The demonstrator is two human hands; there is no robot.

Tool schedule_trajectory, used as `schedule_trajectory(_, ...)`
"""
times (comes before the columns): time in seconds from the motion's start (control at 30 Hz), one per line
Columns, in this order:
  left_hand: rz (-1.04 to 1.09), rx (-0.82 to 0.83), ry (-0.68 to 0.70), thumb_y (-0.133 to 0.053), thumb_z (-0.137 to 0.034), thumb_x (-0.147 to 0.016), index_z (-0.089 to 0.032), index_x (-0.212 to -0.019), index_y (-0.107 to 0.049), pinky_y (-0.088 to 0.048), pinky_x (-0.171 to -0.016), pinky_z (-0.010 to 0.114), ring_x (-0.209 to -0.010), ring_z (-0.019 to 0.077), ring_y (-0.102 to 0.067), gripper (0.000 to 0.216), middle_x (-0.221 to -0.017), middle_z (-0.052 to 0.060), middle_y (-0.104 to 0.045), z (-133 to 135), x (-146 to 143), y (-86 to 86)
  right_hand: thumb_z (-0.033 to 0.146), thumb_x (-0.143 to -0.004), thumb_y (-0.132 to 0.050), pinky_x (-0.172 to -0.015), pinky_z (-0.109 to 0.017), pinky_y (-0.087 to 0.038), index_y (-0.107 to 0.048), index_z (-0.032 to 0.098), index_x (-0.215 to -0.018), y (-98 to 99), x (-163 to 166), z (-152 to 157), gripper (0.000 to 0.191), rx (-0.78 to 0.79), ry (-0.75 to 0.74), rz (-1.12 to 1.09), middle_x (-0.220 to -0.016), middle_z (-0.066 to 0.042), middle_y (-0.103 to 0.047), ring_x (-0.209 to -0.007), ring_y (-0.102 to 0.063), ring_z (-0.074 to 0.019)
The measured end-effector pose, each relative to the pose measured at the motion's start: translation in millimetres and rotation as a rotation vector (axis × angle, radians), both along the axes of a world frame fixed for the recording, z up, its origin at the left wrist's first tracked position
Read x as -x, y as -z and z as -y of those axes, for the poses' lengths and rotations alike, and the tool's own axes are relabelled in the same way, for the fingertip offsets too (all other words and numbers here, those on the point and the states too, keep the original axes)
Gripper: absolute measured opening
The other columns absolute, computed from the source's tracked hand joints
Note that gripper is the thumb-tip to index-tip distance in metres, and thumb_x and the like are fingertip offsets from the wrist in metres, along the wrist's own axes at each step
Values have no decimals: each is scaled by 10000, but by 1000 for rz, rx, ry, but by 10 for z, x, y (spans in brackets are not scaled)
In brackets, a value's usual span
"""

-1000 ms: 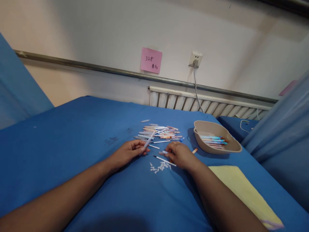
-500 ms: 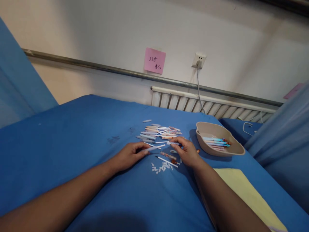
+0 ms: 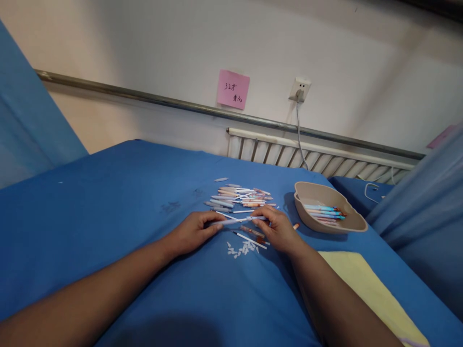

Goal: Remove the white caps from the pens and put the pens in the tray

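Note:
My left hand [image 3: 191, 233] is closed on a pale lilac pen barrel [image 3: 226, 222], with a white refill [image 3: 242, 220] sticking out of it to the right. Between the fingertips of my right hand [image 3: 279, 230] is another pale pen barrel [image 3: 256, 218], its open end meeting the tip of that refill. How far the refill goes in, I cannot tell. Just beyond my hands lies a pile of pen barrels [image 3: 226, 196] and white refills. Nearer to me are small white cone-shaped tips [image 3: 244, 249], a loose refill [image 3: 253, 241] and a brownish pen part [image 3: 252, 232].
A beige basket [image 3: 356, 225] holding several pens stands at the right on the blue cloth [image 3: 144, 193]. A yellow cloth [image 3: 352, 270] lies by my right forearm. Behind are a radiator [image 3: 267, 150] and a metal rail [image 3: 162, 100]; blue curtains [image 3: 32, 106] hang at both sides.
The two pen parts have come together: the refill from my left hand now meets the barrel in my right. My right hand has shifted slightly left; the rest lies as before.

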State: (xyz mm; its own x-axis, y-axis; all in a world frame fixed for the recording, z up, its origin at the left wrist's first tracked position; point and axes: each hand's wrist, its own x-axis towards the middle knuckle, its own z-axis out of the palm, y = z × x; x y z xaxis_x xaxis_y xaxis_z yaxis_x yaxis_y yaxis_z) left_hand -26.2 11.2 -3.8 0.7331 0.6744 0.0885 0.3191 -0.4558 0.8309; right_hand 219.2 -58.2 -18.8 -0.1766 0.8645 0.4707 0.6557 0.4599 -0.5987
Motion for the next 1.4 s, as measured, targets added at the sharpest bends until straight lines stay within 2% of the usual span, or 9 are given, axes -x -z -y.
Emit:
schedule_trajectory(0.2,2,-43,37,-509,-280,-853,-241,-1028,-679,-431,-888,279,-975,182,-614,247,-1042,6,-701,75,-25,-44,202,-870,-539,-722,-265,-426,-622,210,-943,-15,107,41,111,41,-42,71,-846,-29,-620,-801,-569,-156)
schedule_trajectory(0.6,5,88,-3,-544,-312,-819,-203,-947,-694,-453,-773,267,-834,174,-618,226,-893,3,-707,102,-16,-60,201,-887,-507,-722,-270,-438,-595,205,-985,-7,202,95,132,55,-67,93,-880,-46,-604,-810,-572,-164)
schedule_trajectory(0.8,108,121,-46,-588,-310,-786,-198,-958,-686,-438,-852,297,-914,186,-611,227,-954,21,-694,146,-43,-74,221,-881,-524,-716,-266,-427,-603,204,-977,-5,265,100,125,53,-42,74,-860,-37,-614,-801,-574,-163)
schedule_trajectory(0.93,194,260,-178,-631,-403,-753,-180,-1101,-587,-456,-630,251,-686,144,-601,416,-822,19,-666,150,-76,-22,228,-880,-523,-705,-262,-419,-610,203,-966,20,310,89,125,35,-15,45,-844,-30,-625,-787,-574,-159)
schedule_trajectory(1.07,184,395,-232,-491,-525,-820,-141,-759,-583,-402,-492,232,-487,99,-514,400,-644,15,-616,129,-103,28,227,-877,-516,-710,-268,-419,-611,204,-962,42,312,73,129,21,7,41,-844,-35,-630,-790,-577,-165)
schedule_trajectory(1.13,195,404,-249,-587,-475,-768,-143,-713,-564,-389,-489,223,-480,88,-490,337,-613,-8,-586,125,-106,24,230,-877,-511,-711,-273,-420,-611,206,-963,45,305,69,134,21,8,52,-849,-40,-630,-796,-578,-170)
schedule_trajectory(1.23,299,399,-266,-735,-337,-641,-156,-914,-598,-426,-568,226,-636,111,-563,355,-795,12,-636,127,-103,-5,229,-880,-501,-716,-277,-424,-612,210,-959,42,298,69,138,22,20,54,-862,-47,-633,-801,-580,-174)
schedule_trajectory(1.3,313,437,-266,-717,-360,-665,-173,-1029,-581,-435,-578,233,-700,130,-587,431,-895,40,-650,128,-101,-17,228,-881,-498,-715,-276,-422,-611,209,-959,41,296,71,139,18,21,53,-860,-47,-632,-802,-580,-174)
schedule_trajectory(1.4,207,497,-265,-587,-477,-768,-145,-863,-603,-395,-497,230,-552,108,-536,346,-721,25,-632,125,-103,-11,225,-882,-501,-705,-270,-416,-607,206,-966,43,298,76,137,14,1,64,-850,-42,-627,-798,-575,-172)
